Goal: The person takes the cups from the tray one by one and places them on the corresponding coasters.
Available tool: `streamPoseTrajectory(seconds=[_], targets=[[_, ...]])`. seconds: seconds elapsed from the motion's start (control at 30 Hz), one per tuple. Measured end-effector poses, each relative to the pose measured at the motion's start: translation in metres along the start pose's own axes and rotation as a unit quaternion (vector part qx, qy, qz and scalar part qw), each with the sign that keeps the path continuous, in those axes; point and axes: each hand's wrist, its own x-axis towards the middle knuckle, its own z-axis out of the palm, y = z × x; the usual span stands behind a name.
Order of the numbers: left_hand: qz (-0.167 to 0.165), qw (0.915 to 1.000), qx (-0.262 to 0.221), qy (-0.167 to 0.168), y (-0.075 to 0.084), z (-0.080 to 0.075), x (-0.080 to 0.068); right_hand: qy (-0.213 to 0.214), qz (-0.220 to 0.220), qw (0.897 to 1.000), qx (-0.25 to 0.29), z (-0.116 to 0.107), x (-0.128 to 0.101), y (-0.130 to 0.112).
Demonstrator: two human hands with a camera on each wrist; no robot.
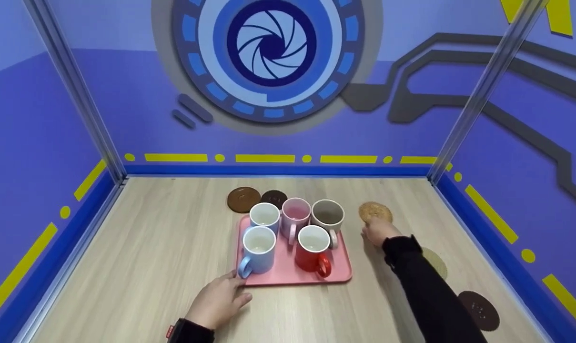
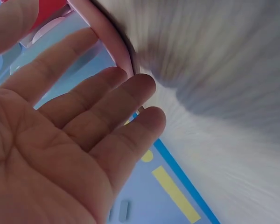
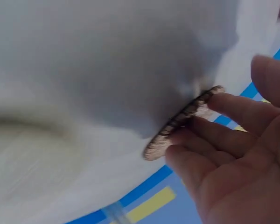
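Note:
In the head view my right hand [image 1: 379, 232] reaches to a round woven tan coaster [image 1: 375, 210] right of the tray. The right wrist view shows straight fingers touching the coaster's [image 3: 182, 122] near edge, the thumb apart from it. My left hand [image 1: 218, 299] is at the front left corner of a pink tray [image 1: 284, 267], its extended fingertips against the rim. On the tray stand a front light blue mug [image 1: 260, 255], a rear light blue mug [image 1: 264, 215], a pink mug [image 1: 296, 215], a beige mug [image 1: 328, 214] and a red mug [image 1: 311, 257].
Behind the tray lie a brown coaster [image 1: 243, 199] and a dark brown coaster [image 1: 274, 197], the latter partly hidden by mugs. To the right are a pale woven coaster [image 1: 435, 264], partly under the sleeve, and another dark coaster [image 1: 480, 311]. Blue panels [image 1: 278, 143] enclose the table.

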Motion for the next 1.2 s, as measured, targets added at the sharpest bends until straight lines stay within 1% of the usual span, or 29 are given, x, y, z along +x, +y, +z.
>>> streamPoseTrajectory(seconds=[0.1, 0.2, 0.27, 0.3, 0.33, 0.4, 0.47, 0.53, 0.57, 0.6, 0.67, 0.8, 0.87, 0.97, 1.0, 1.07, 1.1, 1.17, 1.2], targets=[[-0.008, 0.9999, -0.006, -0.009, 0.0, 0.002, 0.0, 0.03, -0.051, 0.998, 0.021, 0.01, 0.016, -0.015], [-0.007, 0.9999, -0.009, -0.008, 0.001, 0.003, 0.0, 0.059, -0.11, 0.991, 0.041, 0.019, 0.028, -0.025], [-0.004, 0.9999, -0.009, -0.007, 0.001, 0.003, 0.001, 0.082, -0.125, 0.987, 0.065, 0.023, 0.034, -0.029], [-0.002, 0.9999, -0.009, -0.006, 0.001, 0.004, 0.001, 0.094, -0.126, 0.984, 0.078, 0.025, 0.036, -0.031], [0.002, 1.0, -0.008, -0.003, 0.001, 0.004, 0.0, 0.107, -0.116, 0.984, 0.087, 0.025, 0.037, -0.032], [0.009, 0.9999, -0.006, 0.002, 0.0, 0.004, 0.0, 0.13, -0.081, 0.983, 0.102, 0.025, 0.039, -0.034], [0.011, 0.9999, -0.003, 0.007, -0.001, 0.004, -0.001, 0.137, -0.046, 0.983, 0.11, 0.024, 0.041, -0.035], [0.012, 0.9999, -0.004, 0.009, -0.002, 0.003, -0.001, 0.132, -0.024, 0.986, 0.103, 0.023, 0.043, -0.035], [0.009, 0.9999, -0.005, 0.008, -0.003, 0.003, -0.001, 0.126, -0.025, 0.987, 0.101, 0.022, 0.045, -0.036], [0.007, 0.9999, -0.007, 0.007, -0.003, 0.002, 0.0, 0.121, -0.033, 0.988, 0.095, 0.022, 0.047, -0.037], [0.003, 0.9999, -0.009, 0.005, -0.004, 0.001, 0.001, 0.111, -0.062, 0.988, 0.085, 0.022, 0.05, -0.04], [0.004, 0.9999, -0.007, 0.009, -0.006, -0.001, 0.002, 0.105, -0.129, 0.984, 0.07, 0.021, 0.059, -0.046], [0.006, 0.9999, -0.005, 0.013, -0.007, -0.001, 0.003, 0.099, -0.144, 0.982, 0.074, 0.022, 0.063, -0.047], [0.008, 0.9998, -0.007, 0.014, -0.008, 0.001, 0.002, 0.086, -0.158, 0.982, 0.052, 0.021, 0.067, -0.045], [0.007, 0.9999, -0.009, 0.013, -0.008, 0.002, 0.002, 0.08, -0.162, 0.982, 0.058, 0.022, 0.068, -0.043], [0.006, 0.9999, -0.012, 0.01, -0.009, 0.002, 0.001, 0.056, -0.15, 0.982, 0.102, 0.021, 0.069, -0.042], [0.005, 0.9999, -0.013, 0.007, -0.008, 0.002, 0.001, 0.047, -0.142, 0.98, 0.13, 0.021, 0.069, -0.043], [0.004, 0.9999, -0.013, 0.005, -0.008, 0.002, 0.001, 0.039, -0.121, 0.969, 0.21, 0.023, 0.071, -0.044], [0.004, 0.9999, -0.012, 0.005, -0.009, 0.001, 0.001, 0.044, -0.114, 0.965, 0.234, 0.023, 0.072, -0.045]])
